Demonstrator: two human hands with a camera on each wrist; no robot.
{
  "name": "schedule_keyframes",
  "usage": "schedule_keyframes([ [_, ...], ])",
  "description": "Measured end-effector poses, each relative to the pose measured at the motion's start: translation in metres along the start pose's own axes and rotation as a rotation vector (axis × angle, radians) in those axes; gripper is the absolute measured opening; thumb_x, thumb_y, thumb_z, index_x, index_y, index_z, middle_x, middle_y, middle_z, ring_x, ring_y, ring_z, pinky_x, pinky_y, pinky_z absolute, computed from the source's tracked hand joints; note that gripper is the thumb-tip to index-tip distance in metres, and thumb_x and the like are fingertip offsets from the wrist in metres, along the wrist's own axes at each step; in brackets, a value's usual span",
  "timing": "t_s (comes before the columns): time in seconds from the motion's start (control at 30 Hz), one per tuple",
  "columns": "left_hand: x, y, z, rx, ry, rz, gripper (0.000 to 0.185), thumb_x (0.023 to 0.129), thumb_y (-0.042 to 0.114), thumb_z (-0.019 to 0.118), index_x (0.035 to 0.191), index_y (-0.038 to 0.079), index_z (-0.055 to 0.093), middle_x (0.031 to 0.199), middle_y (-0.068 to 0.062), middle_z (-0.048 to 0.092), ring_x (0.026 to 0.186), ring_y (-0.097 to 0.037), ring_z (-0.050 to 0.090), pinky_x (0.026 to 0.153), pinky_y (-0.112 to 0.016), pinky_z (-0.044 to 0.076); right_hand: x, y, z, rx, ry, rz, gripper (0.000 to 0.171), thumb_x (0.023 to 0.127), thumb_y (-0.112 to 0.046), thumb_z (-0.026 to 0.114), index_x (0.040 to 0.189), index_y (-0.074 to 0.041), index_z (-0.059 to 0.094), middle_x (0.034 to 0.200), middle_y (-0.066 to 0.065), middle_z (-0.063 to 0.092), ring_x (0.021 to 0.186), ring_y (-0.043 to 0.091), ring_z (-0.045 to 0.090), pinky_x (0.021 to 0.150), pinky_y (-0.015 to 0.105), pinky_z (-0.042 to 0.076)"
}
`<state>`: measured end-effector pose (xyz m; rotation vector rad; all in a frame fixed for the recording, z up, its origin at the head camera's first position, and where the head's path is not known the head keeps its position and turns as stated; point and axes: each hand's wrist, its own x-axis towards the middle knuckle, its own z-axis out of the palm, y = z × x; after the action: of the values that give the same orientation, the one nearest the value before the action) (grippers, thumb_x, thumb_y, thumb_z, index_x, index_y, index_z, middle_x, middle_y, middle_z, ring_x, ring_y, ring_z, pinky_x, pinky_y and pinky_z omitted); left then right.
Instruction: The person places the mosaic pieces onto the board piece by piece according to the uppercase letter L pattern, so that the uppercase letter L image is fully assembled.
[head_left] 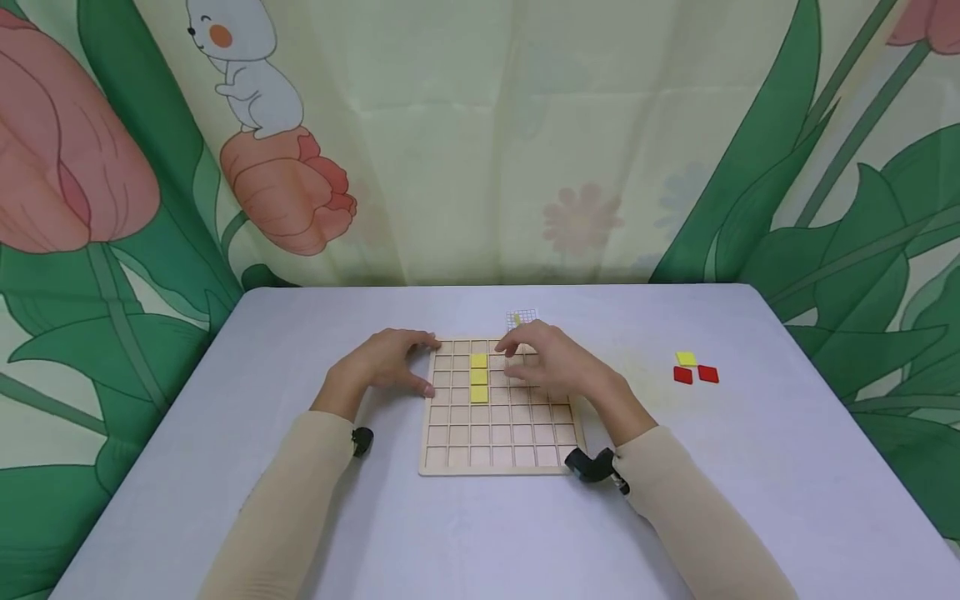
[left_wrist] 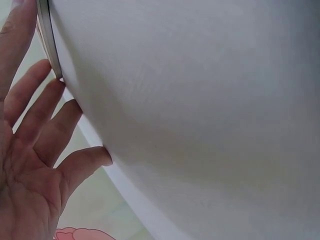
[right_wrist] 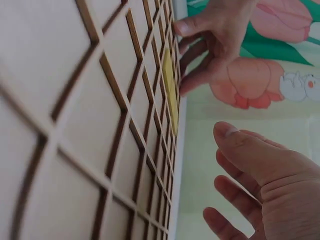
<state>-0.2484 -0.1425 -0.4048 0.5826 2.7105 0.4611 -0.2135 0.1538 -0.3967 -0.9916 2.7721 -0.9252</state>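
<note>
The left hand (head_left: 382, 360) is touching the left edge of the grid board (head_left: 491, 472) near its far corner, with the thumb and fingers standing apart and not closing round anything. The right hand (head_left: 555, 358) is hovering over the board's far right part, half open, and is holding nothing that I can see. The board is lying on the middle of the tabletop (head_left: 225, 450). If the left hand is pressing unevenly, the board could be turning, because only one edge is getting support. The black wrist camera (head_left: 588, 464) is hanging by the near right corner and could be catching there.

Of the board's compartments, three in the third column from the left are containing yellow tiles (head_left: 478, 377). Towards the tabletop's right edge, one loose yellow tile (head_left: 686, 358) and two red tiles (head_left: 708, 374) are lying outside any compartment.
</note>
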Motion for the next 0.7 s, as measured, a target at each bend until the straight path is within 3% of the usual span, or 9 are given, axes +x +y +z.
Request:
schedule_keyframes([
  [0.37, 0.005, 0.002, 0.005, -0.012, 0.002, -0.016, 0.088, 0.056, 0.055, 0.084, 0.134, 0.029, 0.053, 0.144, 0.006, 0.043, 0.136, -0.021, 0.033, 0.11, -0.044, 0.03, -0.027, 0.025, -0.028, -0.052, 0.047, 0.065, 0.029, 0.085, -0.021, 0.071, 0.112, -0.013, 0.065, 0.105, 0.004, 0.063, 0.107, 0.025, 0.052, 0.092, 0.043, 0.044],
  [0.7, 0.004, 0.0, 0.004, -0.008, 0.008, -0.016, 0.088, 0.055, 0.055, 0.085, 0.133, 0.029, 0.054, 0.143, 0.008, 0.044, 0.135, -0.019, 0.035, 0.111, -0.041, 0.03, -0.045, 0.043, -0.046, -0.089, 0.159, 0.019, 0.023, 0.086, -0.018, 0.071, 0.109, -0.016, 0.066, 0.108, 0.0, 0.061, 0.106, 0.02, 0.053, 0.091, 0.042, 0.045],
])
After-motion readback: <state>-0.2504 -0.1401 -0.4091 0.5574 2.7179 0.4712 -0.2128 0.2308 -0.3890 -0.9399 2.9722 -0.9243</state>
